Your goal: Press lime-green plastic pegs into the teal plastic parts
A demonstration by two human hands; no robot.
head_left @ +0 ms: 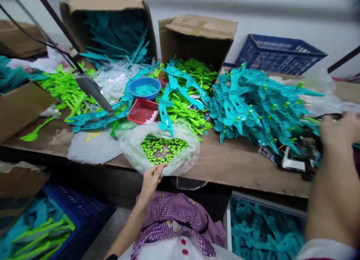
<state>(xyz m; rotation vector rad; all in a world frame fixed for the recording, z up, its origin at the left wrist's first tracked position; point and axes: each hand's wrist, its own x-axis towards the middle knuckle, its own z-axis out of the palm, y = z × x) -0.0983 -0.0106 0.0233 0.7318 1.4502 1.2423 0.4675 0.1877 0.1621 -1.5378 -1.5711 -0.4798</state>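
My left hand (153, 179) is at the near rim of a clear plastic bag (128, 149), its fingers pinched together with a speck of green between them, seemingly a small green plastic piece. Inside the opened bag lie many more small green pieces (168, 157). At the far right my right hand (341, 130) is stretched out, close to the camera and smeared by motion, so its fingers cannot be made out. To its left is a tall heap of teal plastic parts (253, 102) with small green bits on them. A teal part (168, 100) leans over the bag's far edge.
Behind the bag sit a blue bowl (144, 88) and a red tray (143, 112). An electric screwdriver (91, 89) hangs at left. Cardboard boxes (197, 31) and a blue crate (281, 56) line the back. Below the table edge is a bin of teal parts (264, 226).
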